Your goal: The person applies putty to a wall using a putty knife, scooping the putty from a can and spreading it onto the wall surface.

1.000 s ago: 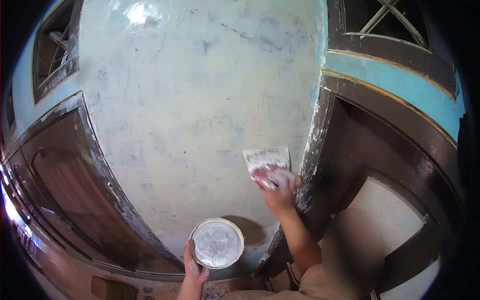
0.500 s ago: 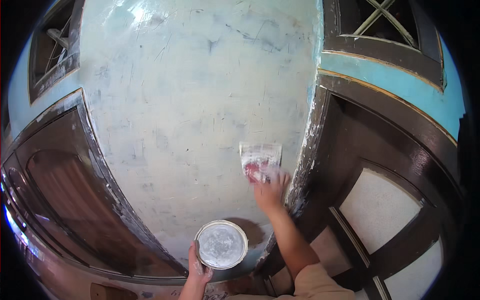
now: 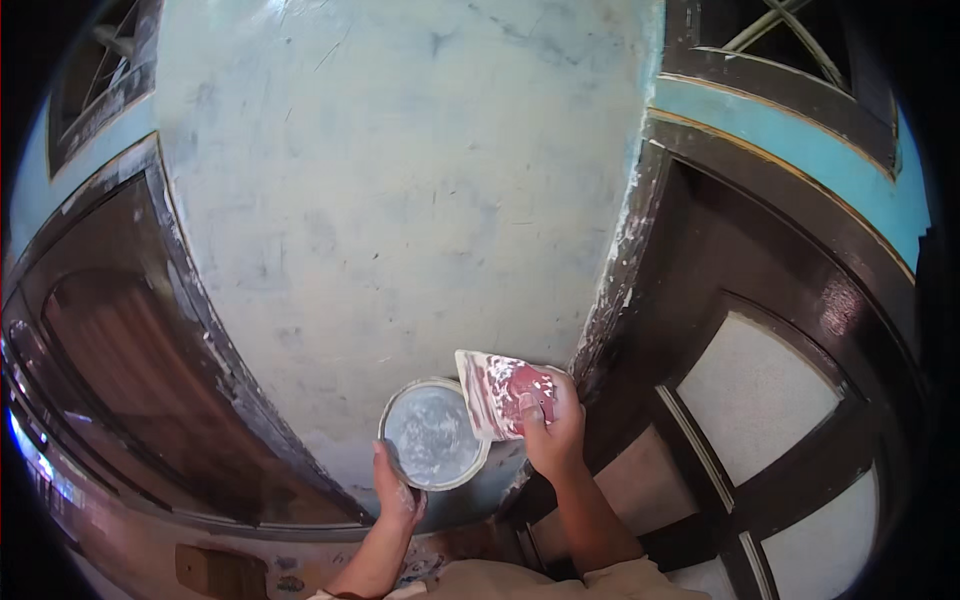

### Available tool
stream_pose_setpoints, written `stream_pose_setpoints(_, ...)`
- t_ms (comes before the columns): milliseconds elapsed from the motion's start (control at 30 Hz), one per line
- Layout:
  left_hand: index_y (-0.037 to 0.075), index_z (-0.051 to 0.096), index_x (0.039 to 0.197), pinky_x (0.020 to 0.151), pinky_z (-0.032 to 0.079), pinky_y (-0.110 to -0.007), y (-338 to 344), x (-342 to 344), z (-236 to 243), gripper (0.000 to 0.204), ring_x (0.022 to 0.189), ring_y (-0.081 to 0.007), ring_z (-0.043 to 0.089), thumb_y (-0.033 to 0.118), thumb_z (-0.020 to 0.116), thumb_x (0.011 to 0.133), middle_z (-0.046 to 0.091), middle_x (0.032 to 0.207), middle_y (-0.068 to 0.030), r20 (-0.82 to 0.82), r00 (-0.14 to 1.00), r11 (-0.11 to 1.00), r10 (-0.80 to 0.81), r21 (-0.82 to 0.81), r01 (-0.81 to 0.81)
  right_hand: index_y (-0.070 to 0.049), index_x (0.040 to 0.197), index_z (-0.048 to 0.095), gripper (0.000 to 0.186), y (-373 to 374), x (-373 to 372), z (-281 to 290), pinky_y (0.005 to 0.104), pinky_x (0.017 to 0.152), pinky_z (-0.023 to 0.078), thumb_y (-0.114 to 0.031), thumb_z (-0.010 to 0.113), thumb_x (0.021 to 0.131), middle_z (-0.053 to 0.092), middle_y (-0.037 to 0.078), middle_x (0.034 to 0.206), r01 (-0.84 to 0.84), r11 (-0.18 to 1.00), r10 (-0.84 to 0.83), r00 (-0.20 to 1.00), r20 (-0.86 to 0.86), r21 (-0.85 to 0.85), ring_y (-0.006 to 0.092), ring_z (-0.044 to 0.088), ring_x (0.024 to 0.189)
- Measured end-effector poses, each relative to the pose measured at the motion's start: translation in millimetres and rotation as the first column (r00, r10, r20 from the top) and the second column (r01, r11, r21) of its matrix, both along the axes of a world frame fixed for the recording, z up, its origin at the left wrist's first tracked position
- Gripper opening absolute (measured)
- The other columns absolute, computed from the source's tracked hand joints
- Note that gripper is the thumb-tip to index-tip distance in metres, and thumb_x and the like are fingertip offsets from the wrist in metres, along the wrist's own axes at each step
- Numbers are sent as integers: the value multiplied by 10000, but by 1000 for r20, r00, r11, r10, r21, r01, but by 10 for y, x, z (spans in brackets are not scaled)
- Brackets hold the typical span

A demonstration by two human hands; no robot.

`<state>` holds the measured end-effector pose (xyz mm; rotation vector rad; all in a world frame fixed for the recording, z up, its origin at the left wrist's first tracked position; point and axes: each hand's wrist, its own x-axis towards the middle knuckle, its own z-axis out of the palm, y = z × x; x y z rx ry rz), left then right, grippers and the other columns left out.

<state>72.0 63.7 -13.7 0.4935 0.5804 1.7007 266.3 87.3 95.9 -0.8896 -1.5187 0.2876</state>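
My left hand (image 3: 398, 485) grips a round tub (image 3: 432, 435) by its left side, thumb along the rim; a pale grey-white paste coats its inside. In my right hand (image 3: 556, 432) is a putty knife (image 3: 512, 394) with a wide blade and a red handle, both smeared with white paste. The thumb presses on the handle. The blade points left, its edge over the right rim of the tub. Whether blade and rim touch, I cannot tell. Behind both stands a wall (image 3: 400, 220) covered in patchy white and grey-blue filler.
A brown door in a paint-chipped frame (image 3: 215, 350) is at the left. At the right stands a dark brown door (image 3: 740, 260) with pale panels, close to my right arm. Light blue strips (image 3: 780, 130) run above it. A brown block-like thing (image 3: 220, 570) lies low at the left.
My right hand has come down off the wall, turning the putty knife from pointing up to pointing left over the tub. The tub has risen slightly in view.
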Motion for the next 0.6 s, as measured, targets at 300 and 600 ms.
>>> stream_pose_setpoints(300,4,393,1376,1040,402,-420,15,62,-69,695,1211,-266,522,572,372,977,509,1342,-129,-22,975,971,220,98,-217,7,1190,540,294,36,-176,9,338,846,493,-68,564,907,630,166,1062,-66,993,67,998,6,-94,254,642,939)
stream_pose_setpoints(600,-15,418,1333,1016,425,-425,-41,33,9,664,1178,-267,543,551,385,986,521,1311,-144,-86,969,968,233,115,-223,25,1189,540,290,33,-328,18,319,845,484,-51,559,910,640,146,1022,-127,976,130,992,3,-178,177,614,912)
